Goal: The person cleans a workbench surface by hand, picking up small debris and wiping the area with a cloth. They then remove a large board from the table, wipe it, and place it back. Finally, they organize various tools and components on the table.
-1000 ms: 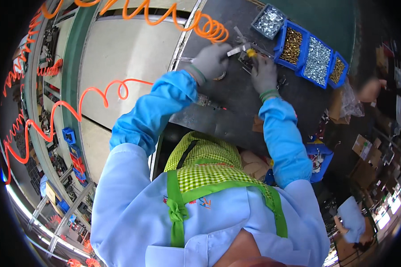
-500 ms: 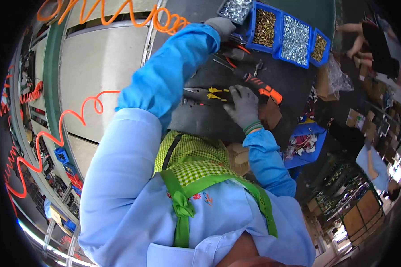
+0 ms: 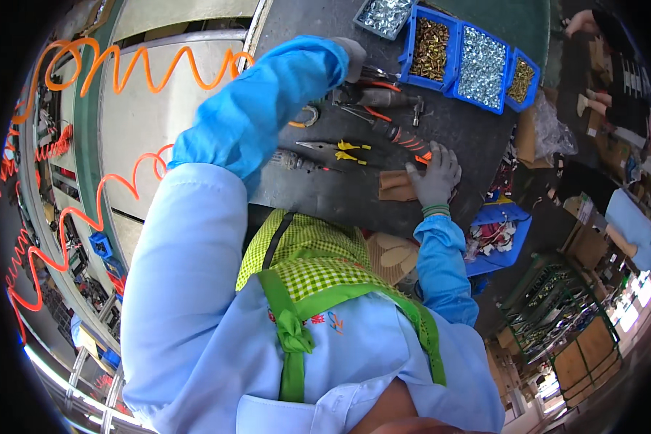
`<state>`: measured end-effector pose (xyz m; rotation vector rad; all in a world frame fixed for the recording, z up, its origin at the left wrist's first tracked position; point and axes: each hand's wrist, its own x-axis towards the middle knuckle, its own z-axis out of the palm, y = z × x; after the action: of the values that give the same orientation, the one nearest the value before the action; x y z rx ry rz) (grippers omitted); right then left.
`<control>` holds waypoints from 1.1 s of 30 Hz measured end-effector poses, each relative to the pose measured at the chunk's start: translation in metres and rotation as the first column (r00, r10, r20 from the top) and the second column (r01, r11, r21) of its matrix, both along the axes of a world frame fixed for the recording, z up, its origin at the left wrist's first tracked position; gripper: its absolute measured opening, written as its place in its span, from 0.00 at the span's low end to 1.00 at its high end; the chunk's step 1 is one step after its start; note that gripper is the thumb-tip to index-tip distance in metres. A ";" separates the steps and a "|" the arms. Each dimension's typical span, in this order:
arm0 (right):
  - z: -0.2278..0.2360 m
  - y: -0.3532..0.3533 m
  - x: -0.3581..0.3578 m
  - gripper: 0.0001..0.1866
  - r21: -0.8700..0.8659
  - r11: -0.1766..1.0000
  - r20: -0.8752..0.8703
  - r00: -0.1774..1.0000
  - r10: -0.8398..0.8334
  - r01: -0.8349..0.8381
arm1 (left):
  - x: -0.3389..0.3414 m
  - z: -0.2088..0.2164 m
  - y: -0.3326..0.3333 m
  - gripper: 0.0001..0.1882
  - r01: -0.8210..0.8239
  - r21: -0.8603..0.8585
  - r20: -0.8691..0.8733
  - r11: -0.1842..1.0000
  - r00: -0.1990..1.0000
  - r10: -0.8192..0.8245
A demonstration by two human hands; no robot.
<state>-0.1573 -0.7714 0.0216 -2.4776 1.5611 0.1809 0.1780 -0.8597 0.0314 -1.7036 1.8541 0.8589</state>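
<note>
My left hand [image 3: 351, 58], in a grey glove, reaches to the far middle of the dark bench. The blue sleeve hides most of its fingers, so its grip cannot be made out. Just below it lies a dark hand tool [image 3: 365, 95], close to orange-handled pliers [image 3: 380, 84]. Gloved in grey too, my right hand [image 3: 437, 181] has its fingers spread over the orange end of a dark-and-orange tool [image 3: 406, 139]. A folded piece of brown cardboard [image 3: 396, 186] lies by its thumb. Yellow-handled pliers [image 3: 346, 151] rest left of it, above a grey tool [image 3: 291, 160].
Blue bins hold brass-coloured fasteners [image 3: 432, 50], silver fasteners [image 3: 479, 65] and smaller brass-coloured parts [image 3: 521, 79]. A grey tray [image 3: 383, 16] stands beside them. Orange coiled hoses [image 3: 148, 69] stretch over the left. A blue crate [image 3: 510, 239] sits at the right. Other people are at the far right.
My right hand has moved right, onto the orange end of the tool. The cardboard now lies farther left, folded over. My left hand has drawn back slightly, and the orange hose has shifted left.
</note>
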 end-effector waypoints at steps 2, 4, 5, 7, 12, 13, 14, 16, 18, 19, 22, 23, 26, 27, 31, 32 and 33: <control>-0.002 0.000 -0.005 0.35 0.027 1.000 0.065 0.998 -0.001 -0.001 | 0.018 0.017 0.010 0.19 -0.019 -0.058 -0.047 0.998 0.999 0.017; -0.003 -0.008 -0.009 0.32 0.088 0.996 0.123 0.992 0.006 -0.017 | 0.037 0.031 0.024 0.20 -0.064 -0.123 -0.105 0.990 0.993 0.051; -0.001 -0.015 -0.006 0.31 0.071 0.997 0.144 0.989 0.029 -0.040 | 0.048 0.038 0.028 0.20 -0.089 -0.165 -0.136 0.982 0.989 0.067; 0.014 -0.029 0.008 0.27 0.051 0.993 0.190 0.977 0.093 -0.104 | 0.068 0.050 0.047 0.18 -0.298 -0.186 -0.359 0.936 0.908 0.218; 0.040 -0.076 0.134 0.16 0.030 0.925 0.497 0.809 0.314 -0.378 | 0.069 0.049 0.124 0.11 -0.566 -0.359 -0.905 0.743 0.404 -0.129; 0.034 -0.085 0.156 0.15 0.079 0.893 0.400 0.834 0.379 -0.444 | 0.044 0.074 0.137 0.11 -0.623 0.463 -0.883 0.630 -0.262 0.390; 0.022 -0.097 0.174 0.15 0.141 0.856 0.260 0.853 0.452 -0.497 | 0.032 0.088 0.151 0.10 -0.587 0.585 -0.809 0.559 -0.385 0.444; 0.001 -0.118 0.209 0.15 0.289 0.761 -0.017 0.792 0.611 -0.581 | 0.016 0.083 0.189 0.08 -0.371 0.783 -0.598 0.500 -0.671 0.439; -0.008 -0.131 0.228 0.15 0.331 0.737 -0.140 0.741 0.657 -0.590 | 0.006 0.082 0.227 0.08 -0.300 0.855 -0.493 0.424 -0.724 0.482; -0.011 -0.133 0.235 0.15 0.351 0.726 -0.201 0.710 0.676 -0.592 | 0.001 0.084 0.241 0.08 -0.307 0.867 -0.476 0.392 -0.742 0.472; 0.007 -0.125 0.243 0.16 0.413 0.620 -0.232 0.581 0.780 -0.667 | -0.016 0.092 0.276 0.08 -0.315 0.908 -0.404 0.277 -0.832 0.380; 0.012 -0.126 0.245 0.16 0.411 0.605 -0.232 0.563 0.793 -0.682 | -0.018 0.090 0.285 0.07 -0.257 0.932 -0.344 0.253 -0.849 0.401; 0.015 -0.124 0.247 0.20 0.472 0.645 -0.266 0.600 0.754 -0.602 | -0.029 0.059 0.313 0.05 -0.116 0.978 -0.181 0.171 -0.877 0.445; 0.012 -0.124 0.244 0.21 0.484 0.655 -0.265 0.616 0.742 -0.581 | -0.030 0.055 0.318 0.06 -0.146 0.975 -0.209 0.169 -0.864 0.458; 0.011 -0.120 0.250 0.25 0.481 0.649 -0.338 0.558 0.758 -0.590 | -0.032 0.047 0.326 0.10 -0.327 0.925 -0.377 0.192 -0.745 0.551; 0.010 -0.118 0.251 0.24 0.458 0.635 -0.337 0.539 0.772 -0.622 | -0.034 0.045 0.327 0.10 -0.353 0.910 -0.413 0.218 -0.717 0.562; 0.008 -0.118 0.253 0.23 0.445 0.629 -0.342 0.528 0.777 -0.637 | -0.035 0.043 0.327 0.10 -0.377 0.893 -0.447 0.245 -0.687 0.573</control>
<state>0.0953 -0.8891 0.0301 -2.7974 0.4062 1.1834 0.1429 -0.5323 0.0747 -2.0934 0.1251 3.6759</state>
